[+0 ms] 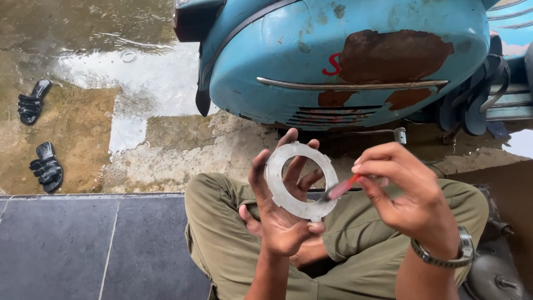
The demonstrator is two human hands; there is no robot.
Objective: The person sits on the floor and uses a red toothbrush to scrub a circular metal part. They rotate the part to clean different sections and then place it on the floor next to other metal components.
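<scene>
Head view: a pale grey metal ring [301, 180], flat, with small tabs round its rim, is held upright by the left hand [280, 214], fingers curled on its edges, above the lap. A thin red-handled tool [341, 188] is pinched in the right hand [402, 191], its tip touching the ring. Behind, a rusty blue scooter panel [355, 61] is seen (one red painted mark on it). Two black sandals [39, 136] lie on wet ground, left.

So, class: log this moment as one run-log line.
left hand: holds metal ring | right hand: holds red-handled tool at ring | behind: blue scooter
</scene>
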